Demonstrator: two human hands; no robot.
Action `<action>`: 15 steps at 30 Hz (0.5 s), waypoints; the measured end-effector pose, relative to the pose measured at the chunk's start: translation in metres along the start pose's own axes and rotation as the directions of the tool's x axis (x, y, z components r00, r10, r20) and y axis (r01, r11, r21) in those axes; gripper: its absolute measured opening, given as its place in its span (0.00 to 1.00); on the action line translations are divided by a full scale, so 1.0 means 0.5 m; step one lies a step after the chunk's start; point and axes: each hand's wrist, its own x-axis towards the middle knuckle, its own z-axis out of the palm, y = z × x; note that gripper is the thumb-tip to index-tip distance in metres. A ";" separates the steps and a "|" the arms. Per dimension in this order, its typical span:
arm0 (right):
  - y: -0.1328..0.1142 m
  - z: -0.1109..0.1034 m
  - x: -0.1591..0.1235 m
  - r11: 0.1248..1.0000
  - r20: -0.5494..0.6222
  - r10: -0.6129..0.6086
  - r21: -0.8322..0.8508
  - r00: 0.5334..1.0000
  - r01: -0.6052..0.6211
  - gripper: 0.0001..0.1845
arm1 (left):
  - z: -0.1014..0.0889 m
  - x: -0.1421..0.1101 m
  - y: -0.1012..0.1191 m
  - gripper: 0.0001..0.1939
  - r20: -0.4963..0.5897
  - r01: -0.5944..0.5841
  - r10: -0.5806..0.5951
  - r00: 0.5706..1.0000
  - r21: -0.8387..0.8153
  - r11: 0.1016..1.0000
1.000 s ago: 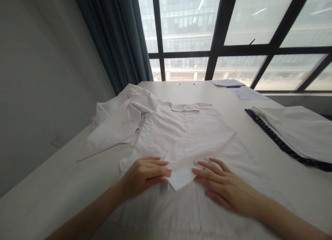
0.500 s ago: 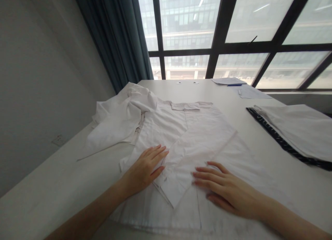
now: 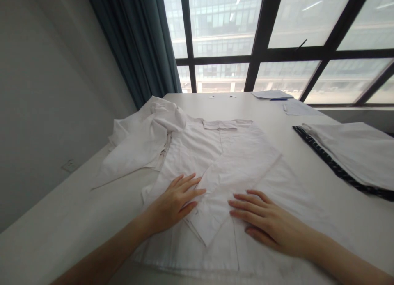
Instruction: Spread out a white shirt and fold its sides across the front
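A white cloth garment (image 3: 240, 149) lies spread over the white table, with a folded flap whose pointed tip faces me. My left hand (image 3: 177, 201) rests on its left part, fingers spread, the fingertips at the flap's left edge. Flat on the right part lies my right hand (image 3: 261, 219), its fingers stretched out toward the flap's lower edge. Neither hand grips the fabric. A bunched white fabric piece (image 3: 138, 141) is heaped at the garment's upper left and joins or overlaps it; I cannot tell which.
On the right, folded white cloth (image 3: 357, 149) lies over a black strip with white marks (image 3: 332, 166). Papers (image 3: 301, 108) and a blue pen (image 3: 279, 99) are at the table's far right. A dark curtain (image 3: 138, 42) and windows stand behind the white table (image 3: 55, 231).
The fingers of my left hand have spread a little and shifted slightly right over the flap's edge. My right hand stays nearly in place, and the garment lies as before.
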 end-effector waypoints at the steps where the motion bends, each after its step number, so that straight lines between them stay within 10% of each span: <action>1: 0.000 0.000 0.000 1.000 -0.006 -0.002 0.002 1.000 0.002 0.23 | -0.001 -0.001 0.001 0.20 -0.010 -0.005 0.005 1.000 0.002 1.000; 15: 0.002 0.003 -0.002 1.000 -0.008 -0.009 0.012 1.000 0.009 0.24 | -0.024 0.010 0.048 0.28 0.110 -0.332 0.341 0.934 -0.092 0.939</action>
